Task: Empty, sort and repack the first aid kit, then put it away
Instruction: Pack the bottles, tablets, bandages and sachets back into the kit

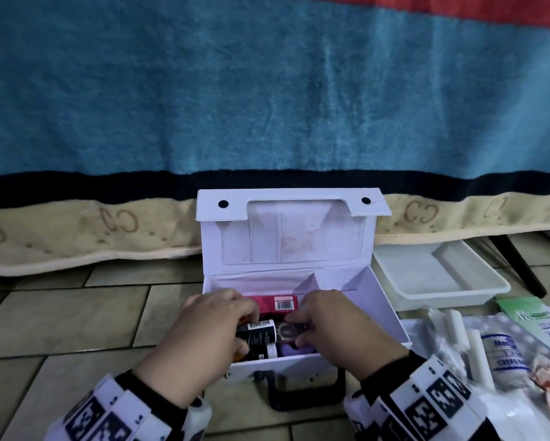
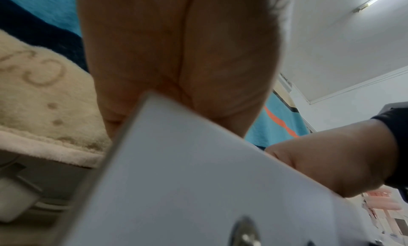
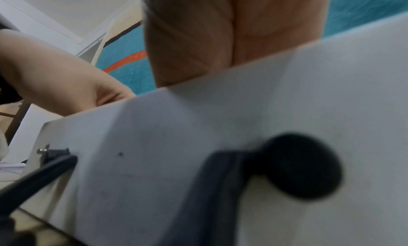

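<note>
The white, boxy first aid kit (image 1: 302, 313) stands open on the tiled floor by the bed's edge. Inside it, the left hand (image 1: 210, 326) curls round a dark cylindrical bottle (image 1: 257, 337); the right hand (image 1: 330, 326) pinches a small glossy packet (image 1: 288, 332).

Open kit (image 1: 302, 366) on floor (image 1: 60, 316), tray (image 1: 439, 278) right, blanket (image 1: 267, 90) behind

White first aid kit box (image 1: 375, 300) on tiled floor, lid upright, open; inside a pink carton (image 1: 278, 303) flat, black bottle (image 1: 259, 335) lying sideways in front.
</note>
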Demonstrator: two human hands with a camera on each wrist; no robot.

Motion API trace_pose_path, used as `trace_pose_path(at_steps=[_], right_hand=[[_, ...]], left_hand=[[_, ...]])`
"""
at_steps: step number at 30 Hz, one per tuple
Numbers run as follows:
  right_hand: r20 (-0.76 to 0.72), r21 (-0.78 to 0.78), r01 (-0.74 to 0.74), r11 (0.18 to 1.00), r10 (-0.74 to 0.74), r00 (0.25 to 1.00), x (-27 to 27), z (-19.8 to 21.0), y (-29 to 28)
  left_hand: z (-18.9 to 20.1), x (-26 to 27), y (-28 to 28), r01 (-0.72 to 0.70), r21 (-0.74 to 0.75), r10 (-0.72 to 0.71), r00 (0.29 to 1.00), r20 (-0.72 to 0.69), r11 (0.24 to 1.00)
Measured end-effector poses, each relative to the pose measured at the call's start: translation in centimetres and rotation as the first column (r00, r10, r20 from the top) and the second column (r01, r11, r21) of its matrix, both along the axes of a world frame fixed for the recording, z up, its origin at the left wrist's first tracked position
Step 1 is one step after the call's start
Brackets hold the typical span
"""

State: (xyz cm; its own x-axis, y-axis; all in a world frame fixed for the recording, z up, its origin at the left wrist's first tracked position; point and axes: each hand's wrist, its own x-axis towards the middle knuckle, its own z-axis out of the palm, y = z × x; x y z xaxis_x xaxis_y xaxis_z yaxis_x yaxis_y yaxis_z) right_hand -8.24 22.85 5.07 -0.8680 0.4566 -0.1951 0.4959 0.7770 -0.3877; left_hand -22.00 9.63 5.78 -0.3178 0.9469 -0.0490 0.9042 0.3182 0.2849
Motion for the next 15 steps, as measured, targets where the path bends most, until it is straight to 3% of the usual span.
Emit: trace_pose_path(at_steps=[15], right_hand=[[-0.039,-0.005,-0.022,1.0,0.022,0.999,0.23,0.5,0.04]], left_hand=[[-0.04,0.14,-0.32,0.011,0.021,-0.011,1.0,-0.004,1.0]])
